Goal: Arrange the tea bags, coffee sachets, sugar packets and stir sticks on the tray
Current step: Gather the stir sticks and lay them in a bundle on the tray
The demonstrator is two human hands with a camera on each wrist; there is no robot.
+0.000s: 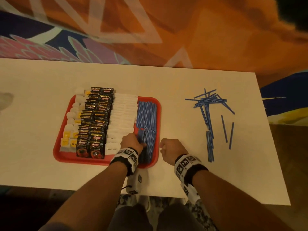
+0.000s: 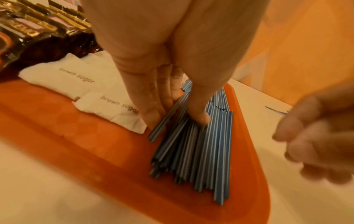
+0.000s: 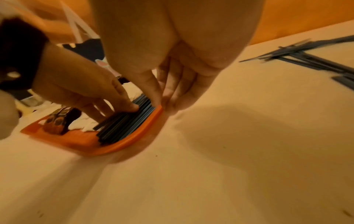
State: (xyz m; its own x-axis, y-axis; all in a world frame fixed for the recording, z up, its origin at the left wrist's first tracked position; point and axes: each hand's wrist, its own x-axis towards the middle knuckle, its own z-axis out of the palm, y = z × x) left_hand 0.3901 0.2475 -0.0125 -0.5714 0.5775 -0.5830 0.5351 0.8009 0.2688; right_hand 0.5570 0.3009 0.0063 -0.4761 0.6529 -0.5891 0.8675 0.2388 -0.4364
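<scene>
From the head camera, the red tray [image 1: 58, 147] carries 4 bands: tea bags [image 1: 70, 129] at its left, black coffee sachets [image 1: 95, 124], white sugar packets [image 1: 121, 117], then blue stir sticks [image 1: 147, 117] along its right side. The first 3 bands look finished. A loose heap of stir sticks [image 1: 209, 114] lies well apart on the white table [image 1: 33, 164], so that part is left. The left hand [image 1: 131, 142] presses on the near sticks; the right hand [image 1: 171, 150] sits just beside the tray's right rim.

In the left wrist view, the left hand's fingers [image 2: 153, 106] are straight and spread, pushing the near bundle of sticks [image 2: 201, 151] flat beside a "brown sugar" packet [image 2: 107, 106]. It grasps nothing.

In the right wrist view, the right hand's fingers [image 3: 159, 91] are extended, tips at the tray rim [image 3: 134, 139], holding nothing. Whether they touch it I cannot tell.
</scene>
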